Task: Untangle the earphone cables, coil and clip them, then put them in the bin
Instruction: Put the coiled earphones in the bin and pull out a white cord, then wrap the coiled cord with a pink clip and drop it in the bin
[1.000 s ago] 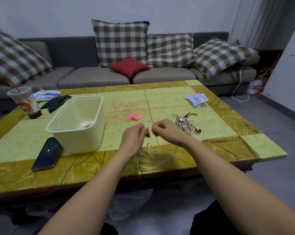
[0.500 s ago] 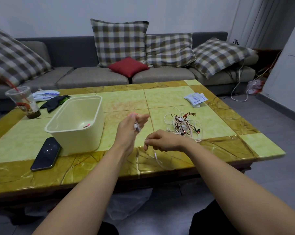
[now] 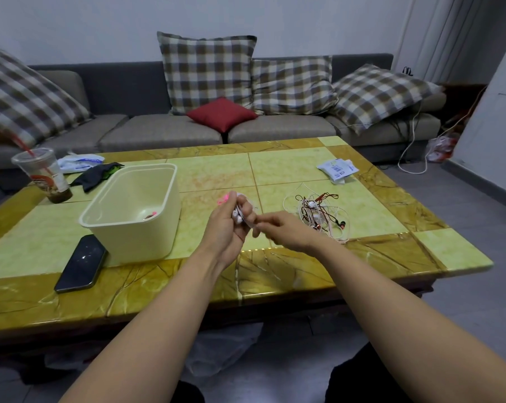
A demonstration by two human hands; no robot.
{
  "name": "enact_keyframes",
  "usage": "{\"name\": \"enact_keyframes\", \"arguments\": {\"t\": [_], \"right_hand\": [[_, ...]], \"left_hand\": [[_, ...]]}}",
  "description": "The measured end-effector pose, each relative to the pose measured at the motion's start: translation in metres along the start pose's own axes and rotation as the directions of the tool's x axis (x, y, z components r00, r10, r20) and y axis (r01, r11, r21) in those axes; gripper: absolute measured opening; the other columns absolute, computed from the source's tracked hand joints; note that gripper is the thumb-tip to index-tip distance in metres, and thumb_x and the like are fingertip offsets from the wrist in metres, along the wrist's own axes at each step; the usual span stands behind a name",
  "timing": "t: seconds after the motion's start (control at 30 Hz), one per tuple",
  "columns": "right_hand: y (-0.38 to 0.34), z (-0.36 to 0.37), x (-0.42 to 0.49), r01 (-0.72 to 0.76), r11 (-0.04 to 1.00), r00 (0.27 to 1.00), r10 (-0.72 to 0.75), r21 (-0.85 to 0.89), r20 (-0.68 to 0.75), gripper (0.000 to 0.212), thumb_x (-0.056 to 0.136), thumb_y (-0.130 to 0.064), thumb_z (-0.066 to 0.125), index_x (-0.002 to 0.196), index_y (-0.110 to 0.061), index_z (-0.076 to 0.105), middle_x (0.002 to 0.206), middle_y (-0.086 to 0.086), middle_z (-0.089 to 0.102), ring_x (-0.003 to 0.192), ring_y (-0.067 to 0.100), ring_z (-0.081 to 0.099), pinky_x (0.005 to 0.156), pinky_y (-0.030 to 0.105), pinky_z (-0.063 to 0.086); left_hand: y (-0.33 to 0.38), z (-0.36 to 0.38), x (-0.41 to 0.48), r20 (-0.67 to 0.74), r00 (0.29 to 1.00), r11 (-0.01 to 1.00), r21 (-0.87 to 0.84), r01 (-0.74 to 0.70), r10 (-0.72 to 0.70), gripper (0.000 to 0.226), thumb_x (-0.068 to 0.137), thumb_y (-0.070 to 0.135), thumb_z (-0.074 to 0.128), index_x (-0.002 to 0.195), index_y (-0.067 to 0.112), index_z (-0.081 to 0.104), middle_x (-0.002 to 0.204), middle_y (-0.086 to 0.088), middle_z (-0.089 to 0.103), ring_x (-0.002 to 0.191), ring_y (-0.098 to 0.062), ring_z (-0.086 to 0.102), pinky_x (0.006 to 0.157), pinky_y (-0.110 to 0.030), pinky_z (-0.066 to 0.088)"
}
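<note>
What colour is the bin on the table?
Plain cream, slightly yellowish; the bin shows best in the head view, the only one here.

phone (image 3: 81, 263) | drink cup (image 3: 44, 174) | black cloth (image 3: 96, 175) | tissue packet (image 3: 337, 169) | red cushion (image 3: 222, 113) | sofa (image 3: 158, 132)

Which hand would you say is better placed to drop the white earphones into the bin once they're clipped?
Left. The left hand grips the white earphone coil and is nearer the bin, which stands on that side; the right hand, farther off, only pinches at the coil.
</note>
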State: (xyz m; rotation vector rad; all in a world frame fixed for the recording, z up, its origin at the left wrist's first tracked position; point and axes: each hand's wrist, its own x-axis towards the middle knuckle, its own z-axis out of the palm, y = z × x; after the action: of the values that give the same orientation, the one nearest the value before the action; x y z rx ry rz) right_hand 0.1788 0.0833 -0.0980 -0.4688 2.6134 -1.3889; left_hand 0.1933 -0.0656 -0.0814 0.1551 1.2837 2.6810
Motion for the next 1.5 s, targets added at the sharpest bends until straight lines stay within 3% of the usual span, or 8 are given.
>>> {"name": "enact_keyframes", "arguments": {"t": [0.1, 0.23, 0.3, 0.5, 0.77, 1.0, 1.33, 1.5], "right_hand": [[-0.006, 0.002, -0.009, -0.023, 0.994, 0.968, 0.048, -0.104, 0.248, 0.023, 0.100, -0.022, 0.053, 0.091, -0.014, 0.073, 0.063, -0.002, 0.047, 0.052, 0.006, 0.041, 0.051, 0.017, 0.036], [-0.013, 0.003, -0.011, 0.063, 0.983, 0.986, -0.034, -0.170, 0.165, 0.022, 0.096, -0.023, 0.057, 0.087, -0.016, 0.076, 0.059, -0.009, 0.048, 0.051, 0.002, 0.040, 0.052, 0.016, 0.034], [-0.014, 0.001, -0.009, 0.093, 0.980, 0.995, -0.088, -0.174, 0.035, 0.021, 0.094, -0.024, 0.060, 0.084, -0.015, 0.076, 0.061, -0.004, 0.053, 0.055, 0.009, 0.042, 0.053, 0.023, 0.032], [-0.003, -0.004, -0.002, 0.076, 0.990, 0.959, -0.106, -0.120, -0.264, 0.013, 0.091, -0.021, 0.068, 0.090, -0.012, 0.075, 0.068, -0.005, 0.063, 0.063, 0.004, 0.053, 0.062, 0.022, 0.040], [-0.011, -0.003, -0.010, 0.054, 0.976, 0.997, -0.042, 0.213, -0.062, 0.025, 0.101, -0.015, 0.052, 0.118, -0.012, 0.069, 0.058, -0.015, 0.053, 0.046, 0.002, 0.034, 0.047, 0.013, 0.027], [-0.006, 0.000, -0.006, 0.047, 0.955, 0.996, -0.020, 0.294, -0.092, 0.023, 0.096, -0.022, 0.062, 0.109, -0.008, 0.075, 0.054, -0.019, 0.059, 0.044, 0.002, 0.036, 0.047, 0.010, 0.029], [0.004, 0.003, 0.013, 0.050, 0.998, 0.974, -0.044, 0.025, -0.221, 0.025, 0.101, -0.026, 0.051, 0.088, -0.014, 0.068, 0.096, 0.001, 0.064, 0.095, 0.016, 0.057, 0.084, 0.030, 0.041], [0.008, 0.009, 0.017, -0.065, 0.909, 0.998, 0.067, 0.413, 0.010, 0.034, 0.107, -0.028, 0.034, 0.082, -0.021, 0.056, 0.102, -0.001, 0.062, 0.095, 0.008, 0.053, 0.086, 0.029, 0.040]], "left_hand": [[-0.003, -0.012, 0.005, -0.113, 0.982, 0.946, 0.307, -0.107, 0.148, 0.041, 0.106, 0.025, 0.034, 0.100, -0.003, 0.063, 0.091, -0.007, 0.074, 0.087, -0.019, 0.071, 0.083, -0.029, 0.056], [-0.009, -0.033, 0.004, 0.037, 0.949, 0.297, 0.945, -0.135, 0.313, 0.036, 0.102, 0.027, 0.042, 0.092, 0.012, 0.073, 0.094, 0.004, 0.073, 0.093, -0.009, 0.066, 0.085, -0.029, 0.051], [-0.010, -0.037, 0.003, 0.067, 0.977, 0.201, 0.973, -0.109, 0.205, 0.038, 0.102, 0.028, 0.043, 0.078, 0.016, 0.070, 0.076, 0.003, 0.072, 0.077, -0.010, 0.067, 0.075, -0.032, 0.053], [-0.008, -0.020, -0.005, -0.041, 0.996, 0.619, 0.781, 0.084, -0.084, 0.039, 0.103, 0.026, 0.034, 0.071, 0.011, 0.052, 0.051, 0.003, 0.040, 0.048, -0.013, 0.033, 0.051, -0.026, 0.032], [-0.006, -0.015, -0.002, -0.009, 0.989, 0.887, 0.441, 0.138, -0.149, 0.038, 0.105, 0.029, 0.039, 0.072, 0.012, 0.046, 0.053, 0.002, 0.032, 0.045, -0.011, 0.025, 0.043, -0.020, 0.024], [-0.003, -0.016, 0.000, -0.010, 0.986, 0.911, 0.381, 0.159, -0.168, 0.036, 0.104, 0.031, 0.042, 0.075, 0.011, 0.051, 0.054, 0.001, 0.042, 0.045, -0.008, 0.035, 0.043, -0.018, 0.031], [-0.012, -0.016, 0.012, -0.107, 0.991, 0.711, 0.703, 0.016, 0.083, 0.039, 0.103, 0.030, 0.042, 0.071, 0.014, 0.057, 0.073, 0.008, 0.058, 0.070, -0.005, 0.049, 0.078, -0.024, 0.037], [-0.012, -0.019, 0.016, -0.166, 0.985, 0.816, 0.576, 0.059, 0.045, 0.036, 0.105, 0.033, 0.038, 0.076, 0.018, 0.054, 0.066, 0.008, 0.054, 0.051, 0.003, 0.047, 0.068, -0.025, 0.031]]}}
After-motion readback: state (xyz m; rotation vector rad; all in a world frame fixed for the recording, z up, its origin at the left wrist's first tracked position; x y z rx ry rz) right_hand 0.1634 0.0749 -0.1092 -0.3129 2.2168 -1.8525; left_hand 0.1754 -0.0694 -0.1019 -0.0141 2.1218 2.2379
